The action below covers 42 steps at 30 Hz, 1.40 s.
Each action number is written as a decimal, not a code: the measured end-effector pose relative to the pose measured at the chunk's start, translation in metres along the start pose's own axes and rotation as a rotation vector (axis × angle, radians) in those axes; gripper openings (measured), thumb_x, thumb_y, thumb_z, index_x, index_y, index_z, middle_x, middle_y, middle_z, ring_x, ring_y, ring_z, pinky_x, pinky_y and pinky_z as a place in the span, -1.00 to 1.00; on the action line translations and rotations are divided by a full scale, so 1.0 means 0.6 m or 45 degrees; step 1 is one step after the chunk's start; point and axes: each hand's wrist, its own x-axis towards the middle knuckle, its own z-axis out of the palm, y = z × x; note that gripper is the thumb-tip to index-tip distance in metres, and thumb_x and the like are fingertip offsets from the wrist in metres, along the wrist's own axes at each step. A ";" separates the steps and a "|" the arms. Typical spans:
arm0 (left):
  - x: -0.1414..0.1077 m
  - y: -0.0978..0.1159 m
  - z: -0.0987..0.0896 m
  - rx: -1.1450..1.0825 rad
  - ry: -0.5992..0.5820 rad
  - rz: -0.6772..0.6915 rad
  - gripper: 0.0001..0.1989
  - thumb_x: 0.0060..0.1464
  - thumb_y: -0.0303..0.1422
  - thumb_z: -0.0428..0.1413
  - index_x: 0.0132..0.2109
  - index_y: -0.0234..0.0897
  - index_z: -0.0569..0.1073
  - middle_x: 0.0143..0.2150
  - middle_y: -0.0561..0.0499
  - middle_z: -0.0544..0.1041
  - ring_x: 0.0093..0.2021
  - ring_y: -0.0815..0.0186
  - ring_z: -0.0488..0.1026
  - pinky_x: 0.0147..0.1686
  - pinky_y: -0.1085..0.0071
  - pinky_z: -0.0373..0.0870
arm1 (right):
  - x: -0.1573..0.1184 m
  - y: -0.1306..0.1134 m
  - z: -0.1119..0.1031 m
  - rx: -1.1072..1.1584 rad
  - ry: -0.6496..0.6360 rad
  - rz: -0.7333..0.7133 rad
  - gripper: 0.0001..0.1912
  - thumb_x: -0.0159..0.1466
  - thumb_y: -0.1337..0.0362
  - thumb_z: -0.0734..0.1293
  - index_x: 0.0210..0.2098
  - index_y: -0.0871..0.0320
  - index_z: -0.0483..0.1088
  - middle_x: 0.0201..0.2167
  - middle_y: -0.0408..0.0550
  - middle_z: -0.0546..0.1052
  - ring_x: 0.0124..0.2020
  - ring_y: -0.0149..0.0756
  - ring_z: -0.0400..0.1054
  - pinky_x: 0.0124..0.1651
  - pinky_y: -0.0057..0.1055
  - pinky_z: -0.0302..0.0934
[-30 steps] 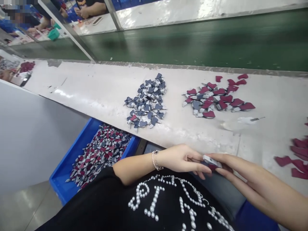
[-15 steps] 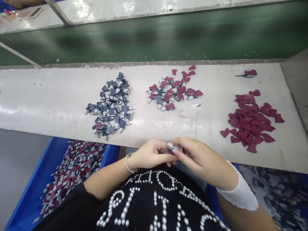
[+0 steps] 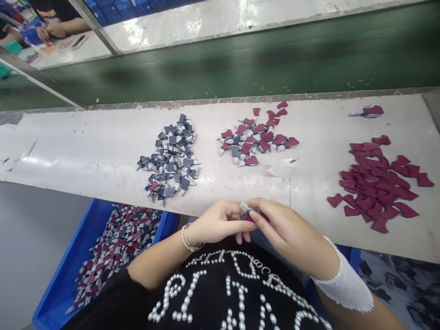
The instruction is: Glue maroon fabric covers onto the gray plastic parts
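Observation:
My left hand [image 3: 220, 222] and my right hand [image 3: 282, 224] meet at the table's front edge, both closed on one small grey plastic part with a maroon face [image 3: 246, 212]. Its pale grey end points up between my fingers, and the rest is hidden by them. Beyond my hands lies a pile of grey parts with maroon faces [image 3: 259, 135], a few dark blue ones among them. Left of it is a pile of grey and dark blue parts [image 3: 172, 158]. Loose maroon pieces [image 3: 374, 183] are heaped on the right.
A blue bin [image 3: 65, 270] of mixed parts stands below the table's left front. Dark parts [image 3: 402, 288] lie low at the right. One maroon-faced part [image 3: 369, 111] sits apart at the back right. Behind the white table [image 3: 103, 146] runs a green belt [image 3: 240, 64]; another person's hands [image 3: 51, 30] show far left.
The view has shifted, so the table and piles appear farther right and slightly lower. The held part has tilted a little between my fingers. The other person's hands have come into view.

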 end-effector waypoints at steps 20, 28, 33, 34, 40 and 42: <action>-0.084 0.001 -0.092 0.798 0.928 0.363 -0.68 0.10 -0.09 0.28 -0.19 -0.26 0.56 -0.24 -0.05 0.62 -0.22 0.23 0.53 -0.13 0.28 0.49 | 0.068 0.013 0.007 0.351 -0.044 0.213 -0.65 0.46 -0.03 0.16 -0.11 0.07 0.41 -0.25 -0.03 0.59 -0.22 -0.14 0.49 -0.12 -0.20 0.34; -0.188 -0.064 -0.234 1.182 1.528 -0.146 -0.60 0.17 -0.09 0.17 0.00 -0.29 0.44 -0.03 -0.17 0.51 -0.04 0.04 0.49 -0.02 0.08 0.45 | 0.116 0.042 0.029 0.343 0.161 0.330 -0.21 0.41 -0.10 0.20 0.48 0.07 -0.11 0.10 0.12 0.51 -0.02 -0.06 0.47 0.10 -0.08 0.32; -0.188 -0.069 -0.244 1.164 1.454 -0.132 -0.67 0.17 -0.14 0.18 -0.08 -0.30 0.47 -0.12 -0.12 0.54 -0.16 0.13 0.52 -0.13 0.19 0.48 | 0.103 0.045 0.031 0.322 0.122 0.317 -0.24 0.39 -0.14 0.20 0.42 0.12 0.05 0.02 0.12 0.54 -0.07 -0.06 0.48 0.06 -0.10 0.35; -0.188 -0.065 -0.244 1.172 1.444 -0.115 -0.71 0.17 -0.16 0.18 -0.12 -0.31 0.48 -0.14 -0.12 0.55 -0.18 0.14 0.51 -0.12 0.18 0.48 | 0.100 0.046 0.031 0.318 0.120 0.311 -0.26 0.39 -0.15 0.20 0.41 0.12 0.07 0.01 0.12 0.55 -0.07 -0.06 0.48 0.06 -0.11 0.35; -0.190 0.002 -0.189 1.055 1.396 0.026 -0.68 0.18 -0.12 0.18 -0.12 -0.30 0.51 -0.24 -0.08 0.60 -0.27 0.23 0.55 -0.25 0.31 0.53 | 0.078 0.034 0.019 0.273 0.104 0.256 -0.38 0.41 -0.16 0.17 0.30 0.04 0.22 -0.04 0.05 0.55 -0.09 -0.10 0.48 -0.07 -0.19 0.39; -0.181 0.035 -0.151 0.772 1.155 0.095 -0.70 0.20 -0.13 0.18 -0.15 -0.31 0.51 -0.32 -0.07 0.62 -0.34 0.27 0.57 -0.36 0.39 0.52 | 0.068 0.019 0.014 0.281 0.068 0.220 -0.44 0.42 -0.15 0.17 0.25 0.02 0.27 -0.06 0.01 0.55 -0.11 -0.13 0.48 -0.11 -0.22 0.39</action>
